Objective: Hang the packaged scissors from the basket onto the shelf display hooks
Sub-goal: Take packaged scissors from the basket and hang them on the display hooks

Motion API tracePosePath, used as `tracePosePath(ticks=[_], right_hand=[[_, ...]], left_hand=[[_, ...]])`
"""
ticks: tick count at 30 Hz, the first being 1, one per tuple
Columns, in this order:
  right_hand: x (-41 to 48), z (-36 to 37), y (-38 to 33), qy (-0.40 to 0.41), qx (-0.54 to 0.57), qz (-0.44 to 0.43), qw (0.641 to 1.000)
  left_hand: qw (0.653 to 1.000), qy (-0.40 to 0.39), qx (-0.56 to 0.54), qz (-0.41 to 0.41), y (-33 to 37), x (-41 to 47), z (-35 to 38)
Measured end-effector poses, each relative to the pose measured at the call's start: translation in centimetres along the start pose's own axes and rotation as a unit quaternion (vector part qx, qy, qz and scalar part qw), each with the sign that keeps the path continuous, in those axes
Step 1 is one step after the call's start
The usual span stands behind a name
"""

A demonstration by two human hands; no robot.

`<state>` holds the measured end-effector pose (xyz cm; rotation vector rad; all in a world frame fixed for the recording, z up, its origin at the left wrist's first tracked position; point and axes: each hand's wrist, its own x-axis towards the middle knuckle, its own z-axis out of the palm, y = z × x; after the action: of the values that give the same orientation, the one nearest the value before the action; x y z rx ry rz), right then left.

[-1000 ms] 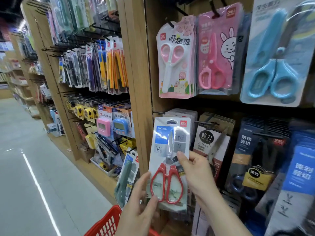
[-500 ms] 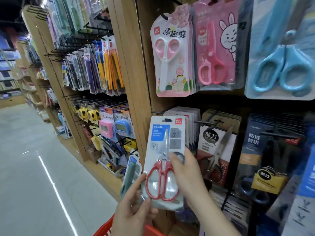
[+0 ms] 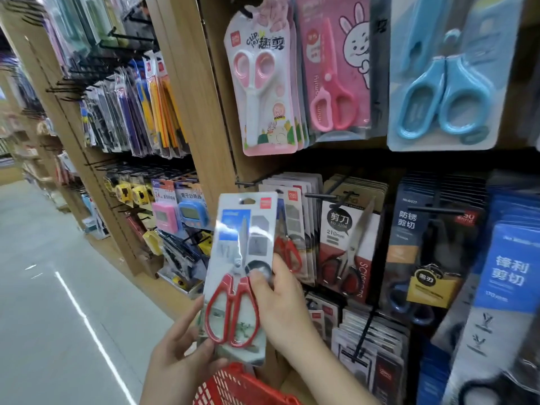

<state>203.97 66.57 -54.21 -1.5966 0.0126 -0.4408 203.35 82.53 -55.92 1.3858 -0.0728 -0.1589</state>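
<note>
- The packaged scissors (image 3: pixel 238 258), with red loop handles under a glossy clear blister on a flat card, stand upright in front of the shelf, below a thin black hook (image 3: pixel 248 182).
- The left hand (image 3: pixel 178 355) pinches the pack's lower edge. The right hand (image 3: pixel 280 305) grasps its right side.
- Similar packs (image 3: pixel 295 229) hang behind it, partly hidden.
- The red lattice basket (image 3: pixel 233 387) is near and cut off at the bottom.
</note>
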Motion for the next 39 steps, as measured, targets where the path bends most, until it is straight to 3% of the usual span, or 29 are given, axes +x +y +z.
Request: tracePosePath(ticks=[6,19,25,29,32,35,39], right_hand=[[0.4,-1.1,0.8,0.041,0.016,0.021,0.999],[1.6,-1.8,0.9,-0.012,0.051,0.011,0.999],[2.5,-2.7,0.6,0.045,0.06,0.009,0.997],[3.2,-3.5,0.9,0.075,0.01,0.023,0.997],[3.6,-4.0,1.7,0.085,-0.055,0.033,0.994],[3.7,-4.4,2.2,0.064,-0.074,0.07,0.993],[3.4,-4.8,2.2,0.057,-0.059,0.101,0.991]], left_hand=[[1.0,-0.014,0.01,-0.008,-0.5,0.1,1.0],[0.997,0.06,-0.024,0.04,-1.3,-0.3,2.4],[0.998,0.035,0.013,0.046,0.0,1.3,3.7],[0.992,-0.02,0.116,0.049,0.1,2.3,4.4],[0.954,-0.085,0.275,0.081,0.0,3.4,5.0],[0.846,-0.076,0.503,0.159,0.3,5.9,5.9],[0.848,-0.082,0.456,0.257,0.0,9.7,9.1]])
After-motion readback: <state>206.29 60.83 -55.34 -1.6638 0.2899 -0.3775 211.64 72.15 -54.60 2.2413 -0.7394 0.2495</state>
